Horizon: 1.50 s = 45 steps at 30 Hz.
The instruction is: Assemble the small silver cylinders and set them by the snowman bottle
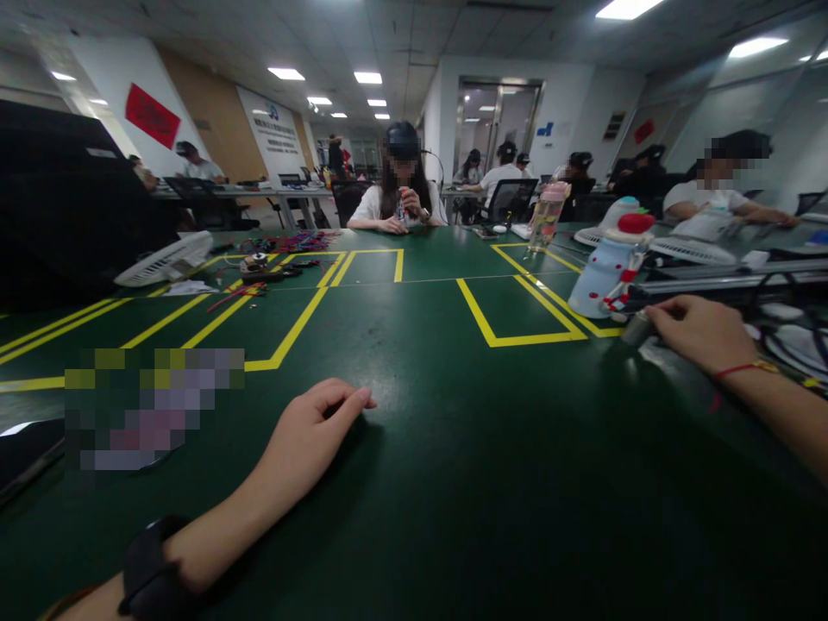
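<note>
My left hand (316,431) rests on the green table (414,483), its fingers curled together and the thumb against the index finger. Nothing shows in it, though the palm side is hidden. Over at the right, the fingertips of my right hand (705,332) pinch a small silvery metal cylinder (637,329), which is tilted close to the tabletop. Just behind that cylinder stands a light-blue bottle (596,274) with a red strawberry-shaped top. A dark band is on my left wrist and a red cord on my right.
Yellow tape lines (536,339) mark the table. Wires (291,246) and a white fan (165,259) lie at the left, near a blurred patch. A pink-lidded bottle (548,216) stands farther back; cables (793,336) crowd the right edge. A person (401,190) sits opposite.
</note>
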{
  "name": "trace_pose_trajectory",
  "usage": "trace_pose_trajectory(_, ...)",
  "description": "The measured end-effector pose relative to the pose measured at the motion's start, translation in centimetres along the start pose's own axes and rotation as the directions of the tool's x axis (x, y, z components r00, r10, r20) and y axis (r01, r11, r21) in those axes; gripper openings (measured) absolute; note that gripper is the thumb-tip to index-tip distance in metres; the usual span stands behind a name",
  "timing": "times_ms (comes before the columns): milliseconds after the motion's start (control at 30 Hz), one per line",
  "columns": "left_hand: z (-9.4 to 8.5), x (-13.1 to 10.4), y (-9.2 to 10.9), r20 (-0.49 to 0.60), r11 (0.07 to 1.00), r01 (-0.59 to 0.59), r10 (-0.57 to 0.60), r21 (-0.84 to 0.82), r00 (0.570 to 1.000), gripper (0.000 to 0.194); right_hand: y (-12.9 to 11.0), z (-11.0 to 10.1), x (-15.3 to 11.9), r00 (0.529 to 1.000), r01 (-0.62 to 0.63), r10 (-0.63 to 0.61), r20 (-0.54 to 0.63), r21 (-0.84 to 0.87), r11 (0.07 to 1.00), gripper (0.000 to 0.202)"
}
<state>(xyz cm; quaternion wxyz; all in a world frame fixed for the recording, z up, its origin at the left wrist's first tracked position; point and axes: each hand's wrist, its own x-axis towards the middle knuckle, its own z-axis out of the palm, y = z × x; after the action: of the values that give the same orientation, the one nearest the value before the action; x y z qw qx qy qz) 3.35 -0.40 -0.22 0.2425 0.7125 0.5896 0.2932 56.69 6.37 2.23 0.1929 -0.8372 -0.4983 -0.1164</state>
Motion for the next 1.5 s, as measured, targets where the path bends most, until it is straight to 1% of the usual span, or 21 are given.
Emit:
trace_pose_trajectory(200,-0.2,-0.2,-0.1,-0.018,1.000,-0.003,0.003,0.003,1.000,0.038,-0.3,0.9,-2.5,0.997,0.054,-0.043,-0.060,0.187,0.981,0.037)
trace_pose_trajectory(333,-0.3,-0.2,-0.1,-0.031,1.000,0.001,-0.001,0.002,1.000,0.038,-1.0,1.0,-3.7,0.989,0.128,-0.099,-0.114,0.286,0.950,0.045)
trace_pose_trajectory(433,-0.2,-0.1,0.0,-0.031,1.000,0.010,-0.010,0.009,0.999,0.038,-3.8,0.3,-6.1,0.969,0.232,-0.179,-0.173,0.367,0.901,0.047)
trace_pose_trajectory(500,-0.1,-0.1,0.1,-0.027,1.000,0.007,-0.007,0.007,1.000,0.038,-7.2,-0.6,-9.2,0.944,0.325,-0.299,-0.136,0.517,0.792,0.047)
trace_pose_trajectory(533,-0.1,-0.1,0.1,-0.025,1.000,0.004,-0.004,0.003,1.000,0.038,-9.2,-1.1,-11.1,0.914,0.359,-0.395,-0.093,0.641,0.678,0.046)
trace_pose_trajectory(567,-0.1,-0.1,0.2,-0.025,1.000,0.001,-0.001,0.000,1.000,0.038,-11.2,-1.6,-13.0,0.866,0.352,-0.498,-0.047,0.764,0.540,0.043)
trace_pose_trajectory(600,-0.2,-0.2,0.2,-0.022,1.000,0.000,0.000,-0.004,1.000,0.038,-13.2,-2.1,-15.0,0.805,0.356,-0.592,-0.038,0.830,0.430,0.039)
trace_pose_trajectory(667,-0.2,-0.2,0.1,-0.010,1.000,0.001,-0.001,-0.009,1.000,0.037,-16.6,-2.7,-18.4,0.664,0.369,-0.746,-0.049,0.889,0.271,0.033)
trace_pose_trajectory(733,-0.3,-0.2,-0.1,-0.002,1.000,-0.004,0.004,-0.009,1.000,0.037,-18.7,-2.8,-20.6,0.549,0.382,-0.833,-0.070,0.907,0.176,0.029)
trace_pose_trajectory(767,-0.3,-0.2,-0.1,0.001,1.000,-0.008,0.008,-0.007,1.000,0.038,-19.4,-2.6,-21.2,0.510,0.388,-0.856,-0.082,0.911,0.144,0.028)
trace_pose_trajectory(833,-0.2,-0.3,-0.2,0.000,1.000,-0.025,0.025,-0.004,1.000,0.038,-19.9,-2.1,-21.8,0.465,0.396,-0.880,-0.099,0.912,0.107,0.027)
trace_pose_trajectory(900,0.0,-0.5,0.1,-0.017,0.997,-0.073,0.073,0.003,0.997,0.034,-19.9,-1.6,-21.8,0.451,0.404,-0.886,-0.110,0.910,0.093,0.029)
trace_pose_trajectory(967,0.4,-0.7,0.7,-0.026,0.984,-0.176,0.176,0.014,0.984,0.026,-19.7,-1.4,-21.6,0.451,0.403,-0.887,-0.101,0.910,0.102,0.031)
trace_pose_trajectory(1067,1.1,-1.3,2.2,0.010,0.933,-0.360,0.360,-0.007,0.933,0.026,-19.5,-1.5,-21.7,0.448,0.379,-0.893,-0.032,0.912,0.158,0.038)
trace_pose_trajectory(1133,1.7,-1.6,3.1,0.032,0.894,-0.446,0.447,-0.044,0.894,0.030,-19.4,-1.6,-21.8,0.462,0.336,-0.887,0.017,0.922,0.193,0.044)
trace_pose_trajectory(1200,2.1,-1.9,3.6,0.045,0.855,-0.513,0.517,-0.076,0.855,0.032,-19.4,-1.5,-21.9,0.478,0.318,-0.878,0.025,0.927,0.200,0.045)
trace_pose_trajectory(1300,2.4,-2.3,3.8,0.067,0.815,-0.568,0.577,-0.113,0.814,0.034,-19.4,-1.4,-21.8,0.461,0.364,-0.887,-0.016,0.915,0.172,0.038)
trace_pose_trajectory(1400,2.3,-2.6,3.6,0.077,0.816,-0.563,0.575,-0.132,0.814,0.036,-19.4,-1.4,-21.8,0.441,0.364,-0.896,-0.049,0.923,0.128,0.035)
trace_pose_trajectory(1433,2.2,-2.6,3.5,0.080,0.817,-0.560,0.572,-0.137,0.816,0.036,-19.4,-1.5,-21.9,0.444,0.322,-0.895,-0.041,0.939,0.117,0.034)
trace_pose_trajectory(1467,2.1,-2.7,3.5,0.083,0.817,-0.558,0.572,-0.144,0.816,0.037,-19.5,-1.5,-21.9,0.459,0.236,-0.889,-0.010,0.965,0.111,0.034)
trace_pose_trajectory(1500,2.1,-2.7,3.5,0.090,0.818,-0.554,0.570,-0.152,0.817,0.037,-19.6,-1.6,-21.9,0.478,0.097,-0.877,0.051,0.989,0.110,0.034)
